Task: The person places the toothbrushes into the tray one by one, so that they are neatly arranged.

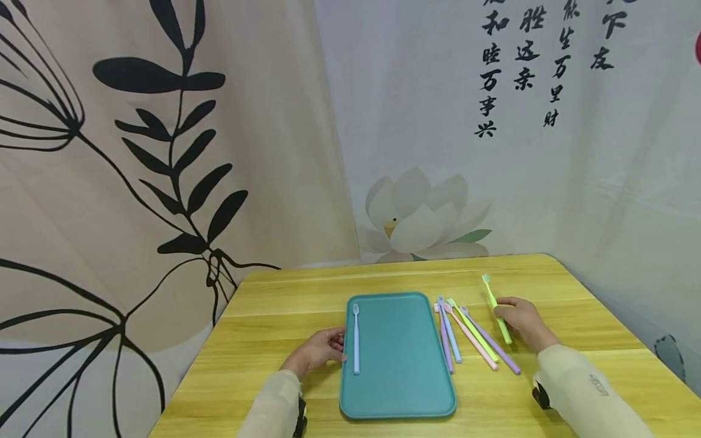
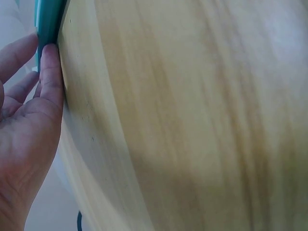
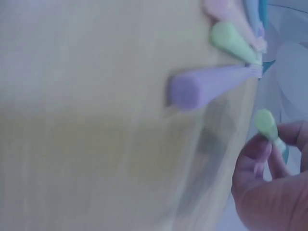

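A teal rectangular tray [image 1: 398, 359] lies on the table with one light-blue toothbrush [image 1: 356, 347] lengthwise along its left side. My left hand [image 1: 319, 348] is at the tray's left edge, thumb and fingers pinching the rim; the left wrist view shows the fingertips [image 2: 50, 54] against it. To the right of the tray, my right hand [image 1: 523, 319] pinches a yellow-green toothbrush [image 1: 490, 292] around its handle, bristle head pointing away from me. Between that hand and the tray lies a loose group of toothbrushes, among them a pink one [image 1: 475, 340] and a purple one [image 1: 495, 345].
The wooden table [image 1: 296, 298] ends at a back edge close to a hanging cloth [image 1: 285, 152] printed with plants, a lotus and writing. Another yellow-green toothbrush [image 1: 477, 334], a blue one [image 1: 451, 334] and a second purple one [image 1: 445, 342] lie in the group near the tray's right rim.
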The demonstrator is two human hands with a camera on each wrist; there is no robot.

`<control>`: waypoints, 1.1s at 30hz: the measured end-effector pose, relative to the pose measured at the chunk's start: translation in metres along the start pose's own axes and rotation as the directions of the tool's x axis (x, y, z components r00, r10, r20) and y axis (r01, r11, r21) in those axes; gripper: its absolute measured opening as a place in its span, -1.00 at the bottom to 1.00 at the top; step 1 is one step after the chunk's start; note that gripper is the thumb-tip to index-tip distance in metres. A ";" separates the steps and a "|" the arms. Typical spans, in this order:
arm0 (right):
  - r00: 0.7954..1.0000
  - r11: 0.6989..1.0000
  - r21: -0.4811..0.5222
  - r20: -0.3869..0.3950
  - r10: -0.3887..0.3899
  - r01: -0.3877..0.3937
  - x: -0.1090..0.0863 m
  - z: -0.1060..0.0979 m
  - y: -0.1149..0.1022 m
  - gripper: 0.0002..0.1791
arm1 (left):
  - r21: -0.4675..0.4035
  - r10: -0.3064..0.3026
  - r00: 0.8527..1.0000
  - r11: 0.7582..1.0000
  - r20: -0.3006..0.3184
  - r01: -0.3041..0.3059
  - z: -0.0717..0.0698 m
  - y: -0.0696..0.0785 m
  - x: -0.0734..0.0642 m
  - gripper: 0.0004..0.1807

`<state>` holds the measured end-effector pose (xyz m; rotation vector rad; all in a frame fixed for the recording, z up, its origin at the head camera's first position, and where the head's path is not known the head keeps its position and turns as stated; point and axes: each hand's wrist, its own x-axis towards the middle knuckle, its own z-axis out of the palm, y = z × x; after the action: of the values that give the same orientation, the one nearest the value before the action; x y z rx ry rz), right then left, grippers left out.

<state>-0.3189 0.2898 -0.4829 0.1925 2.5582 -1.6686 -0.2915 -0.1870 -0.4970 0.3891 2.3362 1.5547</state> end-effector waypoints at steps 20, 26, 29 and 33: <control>0.994 0.982 0.190 -0.108 0.035 -0.014 0.001 0.037 -0.048 -0.39 | 0.002 -0.005 1.000 1.000 -0.004 0.005 -0.001 -0.003 0.001 -0.21; 0.991 0.975 0.222 -0.119 0.060 -0.032 -0.001 0.052 -0.055 -0.39 | -0.008 -0.003 1.000 1.000 -0.001 0.003 0.000 -0.004 0.003 -0.22; 0.991 0.971 0.237 -0.124 0.056 -0.025 -0.003 0.060 -0.059 -0.40 | -0.007 0.004 1.000 1.000 -0.002 -0.004 -0.001 -0.003 0.002 -0.21; 0.991 0.967 0.253 -0.128 0.042 -0.009 -0.007 0.070 -0.065 -0.43 | 0.005 0.003 1.000 1.000 -0.008 -0.003 -0.002 -0.002 0.000 -0.21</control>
<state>-0.3220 0.1995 -0.4516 0.3629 2.4099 -2.0337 -0.2927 -0.1891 -0.4979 0.3881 2.3472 1.5545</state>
